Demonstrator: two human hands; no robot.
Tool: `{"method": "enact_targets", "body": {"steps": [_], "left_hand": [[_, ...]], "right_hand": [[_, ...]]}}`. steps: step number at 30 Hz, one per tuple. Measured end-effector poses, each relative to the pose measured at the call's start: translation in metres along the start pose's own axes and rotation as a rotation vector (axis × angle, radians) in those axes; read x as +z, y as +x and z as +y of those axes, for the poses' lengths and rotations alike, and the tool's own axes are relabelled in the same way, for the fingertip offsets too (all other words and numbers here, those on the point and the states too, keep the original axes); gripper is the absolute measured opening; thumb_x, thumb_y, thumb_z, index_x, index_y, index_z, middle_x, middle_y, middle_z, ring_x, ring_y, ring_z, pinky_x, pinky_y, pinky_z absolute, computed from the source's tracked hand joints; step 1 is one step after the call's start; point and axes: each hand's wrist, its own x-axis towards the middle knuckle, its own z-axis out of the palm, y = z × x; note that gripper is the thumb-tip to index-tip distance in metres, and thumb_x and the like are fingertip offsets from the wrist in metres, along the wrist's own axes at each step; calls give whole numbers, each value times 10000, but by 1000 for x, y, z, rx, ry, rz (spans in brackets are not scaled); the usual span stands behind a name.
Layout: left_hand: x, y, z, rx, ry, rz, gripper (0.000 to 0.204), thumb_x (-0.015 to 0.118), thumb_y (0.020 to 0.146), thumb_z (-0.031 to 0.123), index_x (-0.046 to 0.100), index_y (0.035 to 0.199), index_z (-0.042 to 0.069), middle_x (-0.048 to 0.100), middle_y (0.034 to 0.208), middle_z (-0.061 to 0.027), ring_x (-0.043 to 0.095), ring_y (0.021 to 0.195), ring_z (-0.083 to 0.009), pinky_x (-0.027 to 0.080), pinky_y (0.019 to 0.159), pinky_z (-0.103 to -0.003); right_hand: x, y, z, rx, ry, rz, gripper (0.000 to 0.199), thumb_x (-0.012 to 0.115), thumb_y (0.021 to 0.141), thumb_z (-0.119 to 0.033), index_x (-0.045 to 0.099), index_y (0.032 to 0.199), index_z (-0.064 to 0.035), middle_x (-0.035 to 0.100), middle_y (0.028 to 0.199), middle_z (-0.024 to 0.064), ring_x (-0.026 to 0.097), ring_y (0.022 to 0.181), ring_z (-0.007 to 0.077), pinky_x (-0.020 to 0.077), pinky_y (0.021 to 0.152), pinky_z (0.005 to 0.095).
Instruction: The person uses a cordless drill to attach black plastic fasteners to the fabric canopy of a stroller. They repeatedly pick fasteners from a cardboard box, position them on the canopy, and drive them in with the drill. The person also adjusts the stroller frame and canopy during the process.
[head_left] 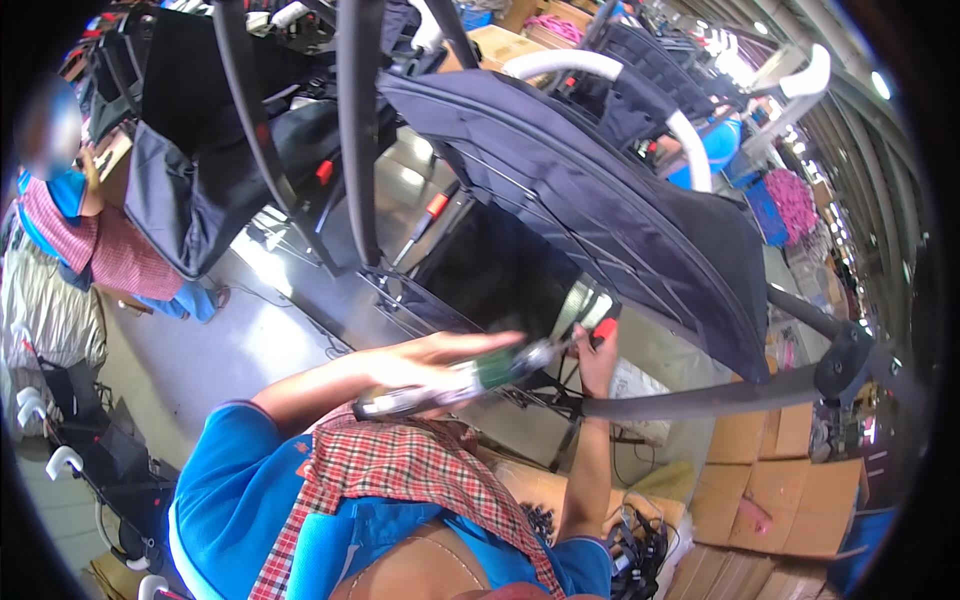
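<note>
A long powered screwdriver (pixel 489 371) with a green band is held in my left hand (pixel 420 368), blurred by motion. Its fingers lie along the tool's body, and the tip points right, toward my right hand. My right hand (pixel 597 358) is closed around a small red-and-black part (pixel 603 330) by the stroller frame. Whether the tip touches anything there, I cannot tell. Beyond both hands stands a stroller with a dark canopy (pixel 600 200), a black fabric seat (pixel 500 265) and grey frame tubes (pixel 357 140). Part of the frame is hidden behind my hands and the tool.
Another dark stroller (pixel 190 190) stands at the far left, beside a person in a checked apron (pixel 120 235). Folded strollers (pixel 95 440) stand lower left. Cardboard boxes (pixel 780 480) are at lower right; black straps (pixel 640 545) lie near my right arm. A frame tube (pixel 710 392) crosses at right.
</note>
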Motion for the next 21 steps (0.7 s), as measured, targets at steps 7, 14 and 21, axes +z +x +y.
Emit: {"method": "enact_targets", "body": {"steps": [7,14,21], "left_hand": [[-39,-159,-4,475,-253,85,753,542,875,644,474,1017,-92,580,692,-182,534,370,-229,459,326,-322],[-131,-67,46,-5,563,797,604,530,987,383,323,1510,163,579,827,-32,512,654,-83,491,591,-250],[-222,35,57,-274,860,587,719,480,874,721,675,944,32,550,670,-11,520,584,-129,406,520,-298]], "right_hand": [[-20,16,0,56,208,-131,128,567,900,1,445,940,-6,529,675,54,529,432,143,434,396,298],[-35,33,-13,238,282,-209,357,577,977,-306,478,1217,-61,635,1163,124,674,774,193,562,632,314],[-55,50,-26,497,349,-261,500,553,969,-416,537,1240,4,657,1159,143,679,970,293,567,804,457]]}}
